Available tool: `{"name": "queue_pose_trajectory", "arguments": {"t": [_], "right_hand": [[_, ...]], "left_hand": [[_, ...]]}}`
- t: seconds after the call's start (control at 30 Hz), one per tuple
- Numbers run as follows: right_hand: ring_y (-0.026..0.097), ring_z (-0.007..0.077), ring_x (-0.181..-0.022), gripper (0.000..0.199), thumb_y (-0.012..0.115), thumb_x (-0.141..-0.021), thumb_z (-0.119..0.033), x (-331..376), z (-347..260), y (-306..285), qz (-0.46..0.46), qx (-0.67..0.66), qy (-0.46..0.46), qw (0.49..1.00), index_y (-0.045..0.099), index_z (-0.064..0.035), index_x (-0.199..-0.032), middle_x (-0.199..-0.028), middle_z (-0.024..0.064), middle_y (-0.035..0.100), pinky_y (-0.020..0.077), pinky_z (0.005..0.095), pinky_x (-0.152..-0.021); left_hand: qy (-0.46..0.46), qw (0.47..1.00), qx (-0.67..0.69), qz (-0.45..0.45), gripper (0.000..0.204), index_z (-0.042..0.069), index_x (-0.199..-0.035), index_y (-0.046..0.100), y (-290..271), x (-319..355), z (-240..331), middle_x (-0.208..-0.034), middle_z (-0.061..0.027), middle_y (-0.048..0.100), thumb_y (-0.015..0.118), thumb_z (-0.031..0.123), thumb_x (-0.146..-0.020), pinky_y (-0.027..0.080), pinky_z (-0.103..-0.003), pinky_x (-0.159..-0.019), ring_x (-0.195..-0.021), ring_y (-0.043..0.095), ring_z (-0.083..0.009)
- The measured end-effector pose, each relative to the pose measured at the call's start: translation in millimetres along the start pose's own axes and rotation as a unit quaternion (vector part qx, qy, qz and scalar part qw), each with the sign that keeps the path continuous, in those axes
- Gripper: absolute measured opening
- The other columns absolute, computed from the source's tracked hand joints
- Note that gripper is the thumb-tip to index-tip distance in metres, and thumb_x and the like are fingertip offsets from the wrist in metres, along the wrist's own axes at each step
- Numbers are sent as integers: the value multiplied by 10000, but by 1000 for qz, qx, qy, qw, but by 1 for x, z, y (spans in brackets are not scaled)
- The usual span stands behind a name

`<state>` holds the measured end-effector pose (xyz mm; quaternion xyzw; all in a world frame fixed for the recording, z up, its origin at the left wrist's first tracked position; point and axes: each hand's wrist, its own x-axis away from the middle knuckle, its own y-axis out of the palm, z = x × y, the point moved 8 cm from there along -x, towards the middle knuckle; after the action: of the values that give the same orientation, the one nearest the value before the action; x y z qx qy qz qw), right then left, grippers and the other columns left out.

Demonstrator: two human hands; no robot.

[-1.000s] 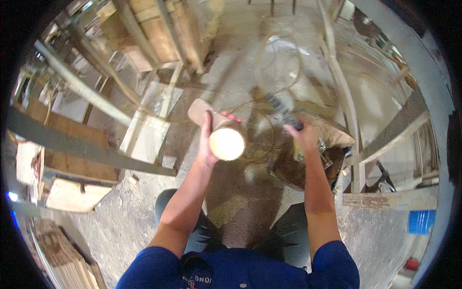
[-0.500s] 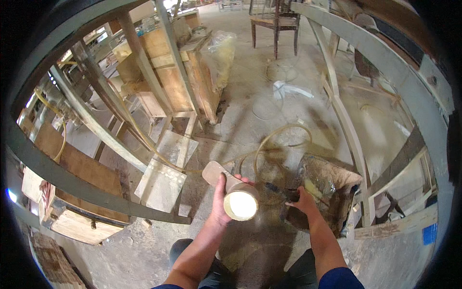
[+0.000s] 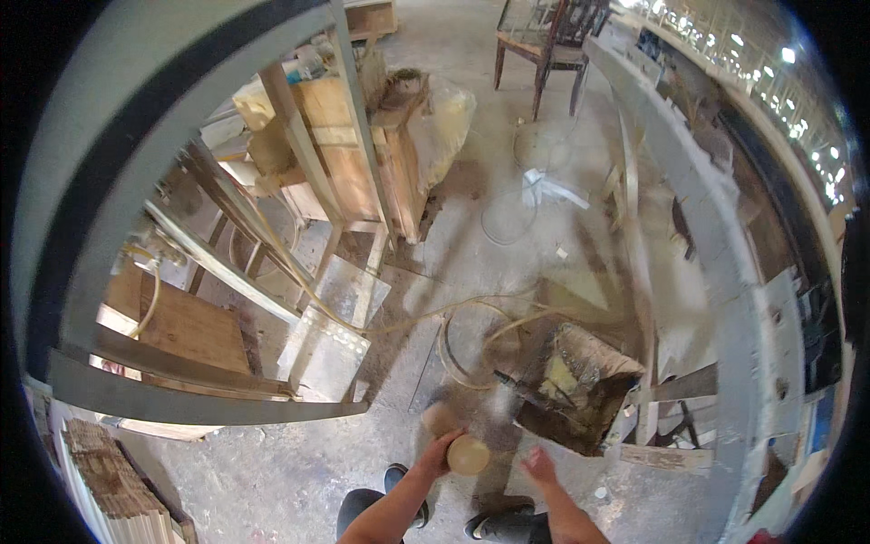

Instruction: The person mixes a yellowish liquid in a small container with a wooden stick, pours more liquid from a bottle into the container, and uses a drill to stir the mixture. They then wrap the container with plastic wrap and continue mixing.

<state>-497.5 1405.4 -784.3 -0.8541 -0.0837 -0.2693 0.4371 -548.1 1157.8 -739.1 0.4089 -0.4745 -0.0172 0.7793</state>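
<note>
Left hand (image 3: pixel 441 451) wrapped around a pale round disc (image 3: pixel 468 455) with a tan piece (image 3: pixel 438 420) behind it, low in the view above the boots (image 3: pixel 494 524). Right hand (image 3: pixel 541 468) held open and empty, blurred, just beside the disc and apart from it. Dark tool (image 3: pixel 517 386) and looped hose (image 3: pixel 471 340) lying on the dusty floor (image 3: pixel 272 471) ahead, next to a grimy box (image 3: pixel 584 385). Apparently mid-work: disc in hand, tool set down, nothing yet joined.
</note>
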Motion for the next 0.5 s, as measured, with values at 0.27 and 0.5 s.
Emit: {"name": "queue_pose_trajectory", "arguments": {"t": [0.27, 0.5], "right_hand": [[631, 276, -847, 526, 675, -723, -448, 179, -105, 6, -271, 60, -65, 958, 592, -46, -1052, -892, 137, 660, 488, 369, -754], [622, 299, -826, 412, 662, -717, -422, 222, -228, -72, -292, 150, -185, 926, 636, -95, -966, -915, 128, 657, 484, 380, -730]], "left_hand": [[-72, 989, 64, 115, 359, 53, -1137, 516, -18, 223, -33, -1048, -97, 616, 555, 303, -882, 491, -396, -850, -947, 612, -245], [183, 974, 113, 75, 400, 57, -1160, 507, -37, 431, -10, -1153, -109, 571, 413, 367, -925, 429, -433, -931, -1057, 555, -264]]}}
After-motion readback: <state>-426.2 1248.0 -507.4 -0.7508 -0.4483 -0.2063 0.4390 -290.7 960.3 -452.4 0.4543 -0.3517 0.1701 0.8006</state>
